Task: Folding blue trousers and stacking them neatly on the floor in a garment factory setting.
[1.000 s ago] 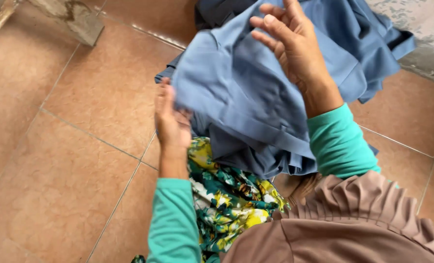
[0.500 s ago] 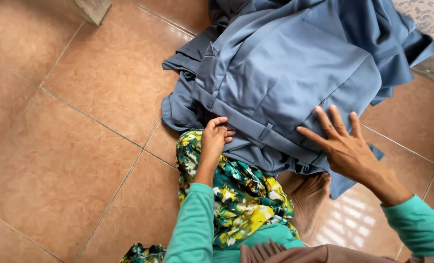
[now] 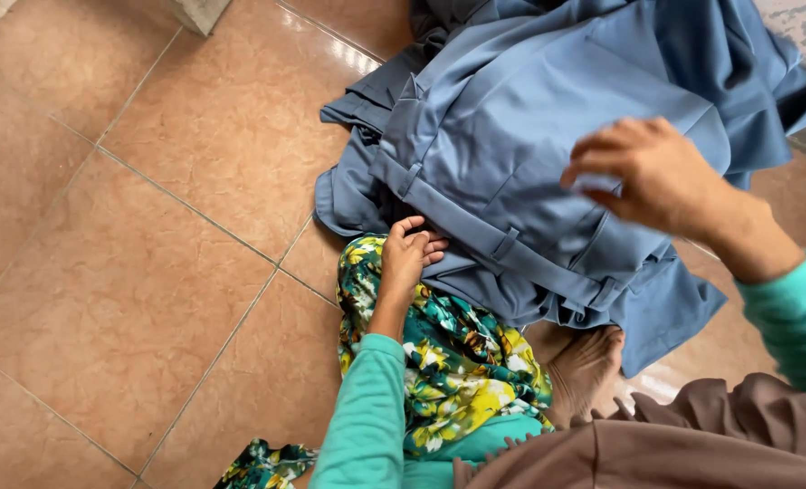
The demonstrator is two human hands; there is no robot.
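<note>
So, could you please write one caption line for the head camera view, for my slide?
Left hand grips the edge of blue trousers on a tiled floor; right hand hovers above them.

blue garment (image 3: 548, 154): plain slate blue | floral cloth (image 3: 457, 362): green, yellow, white | sleeves (image 3: 367, 417): teal | floor (image 3: 131, 254): terracotta tiles

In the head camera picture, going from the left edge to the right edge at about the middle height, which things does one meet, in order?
Tiled floor → left hand on the edge of the floral cloth → waistband of the blue trousers → right hand, raised above the blue fabric.
</note>
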